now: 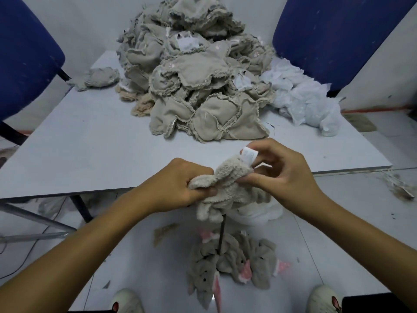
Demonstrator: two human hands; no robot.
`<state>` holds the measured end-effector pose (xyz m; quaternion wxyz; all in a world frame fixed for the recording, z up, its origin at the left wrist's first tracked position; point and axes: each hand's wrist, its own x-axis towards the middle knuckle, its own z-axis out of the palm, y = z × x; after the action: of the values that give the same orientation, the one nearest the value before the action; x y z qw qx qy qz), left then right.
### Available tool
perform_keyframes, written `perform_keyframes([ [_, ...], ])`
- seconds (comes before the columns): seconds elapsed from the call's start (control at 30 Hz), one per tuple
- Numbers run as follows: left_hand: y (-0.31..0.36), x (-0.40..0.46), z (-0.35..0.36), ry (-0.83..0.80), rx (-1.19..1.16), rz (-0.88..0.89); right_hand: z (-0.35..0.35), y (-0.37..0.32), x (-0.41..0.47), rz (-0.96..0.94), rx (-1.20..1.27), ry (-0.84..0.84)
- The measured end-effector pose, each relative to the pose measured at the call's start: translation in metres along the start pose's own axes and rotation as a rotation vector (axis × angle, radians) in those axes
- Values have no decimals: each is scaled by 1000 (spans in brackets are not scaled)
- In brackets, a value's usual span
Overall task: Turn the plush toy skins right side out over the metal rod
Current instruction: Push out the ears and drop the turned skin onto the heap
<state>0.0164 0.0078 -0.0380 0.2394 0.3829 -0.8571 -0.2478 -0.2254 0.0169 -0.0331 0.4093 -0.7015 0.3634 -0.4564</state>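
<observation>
While both hands [228,179] grip a fuzzy beige plush skin [225,188], a thin metal rod [221,231] seemingly enters it.

left hand [180,185] + right hand [278,171] | grip plush skin [228,186] | apparently over rod [221,233]

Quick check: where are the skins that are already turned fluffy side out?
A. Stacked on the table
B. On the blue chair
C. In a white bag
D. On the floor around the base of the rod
D: the fluffy finished skins lie on the floor around the rod; the table's pile is still inside out.
</observation>
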Motion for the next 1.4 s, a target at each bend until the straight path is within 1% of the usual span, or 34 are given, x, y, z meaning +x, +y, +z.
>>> perform_keyframes([
  [0.07,5,0,-5,17,-78,-28,4,-2,2,-29,-42,-12],
  [0.13,13,4,-8,105,-179,-32,4,-4,3,-16,-101,-38],
  [0.17,16,6,-8,136,-169,0,4,-3,3,-13,-132,-43],
  [0.23,20,9,-6,152,-60,71,6,1,1,-20,-193,-43],
  [0.33,17,10,-6,107,-30,42,9,8,-3,-1,-268,-96],
  [0.4,15,10,-7,102,-20,44,10,9,-7,16,-247,-121],
  [0.47,18,11,-8,168,-59,69,11,8,-9,-8,-163,-74],
  [0.53,21,12,-8,297,-128,118,10,4,-6,-59,-67,23],
  [0.57,21,12,-9,333,-123,154,9,2,-4,-98,-60,59],
  [0.6,19,12,-10,329,-90,178,8,0,-1,-143,-97,68],
  [0.67,11,11,-10,222,-19,173,10,-2,2,-183,-207,17],
  [0.73,6,7,-9,85,-29,87,12,-1,4,-132,-234,-66],
  [0.8,9,6,-7,21,-219,-23,11,1,6,-89,-252,-141],
  [0.87,15,10,-7,54,-415,-55,7,1,8,-65,-313,-201],
  [0.9,17,13,-8,63,-444,-50,4,2,9,-59,-365,-242],
  [1.0,26,21,-8,53,-352,-14,0,6,9,-72,-539,-414],
  [1.07,29,23,-11,83,-398,-24,0,9,7,-100,-645,-462],
  [1.13,27,23,-15,133,-557,-52,1,10,6,-94,-709,-440],
  [1.17,25,23,-18,156,-636,-58,0,9,6,-76,-686,-401],
  [1.27,15,21,-27,159,-803,-40,-6,2,7,-62,-428,-217],
  [1.33,8,17,-33,141,-814,-67,-10,-3,8,-100,-303,-109],
  [1.4,2,14,-36,66,-664,-119,-8,-8,9,-116,-268,-80],
])
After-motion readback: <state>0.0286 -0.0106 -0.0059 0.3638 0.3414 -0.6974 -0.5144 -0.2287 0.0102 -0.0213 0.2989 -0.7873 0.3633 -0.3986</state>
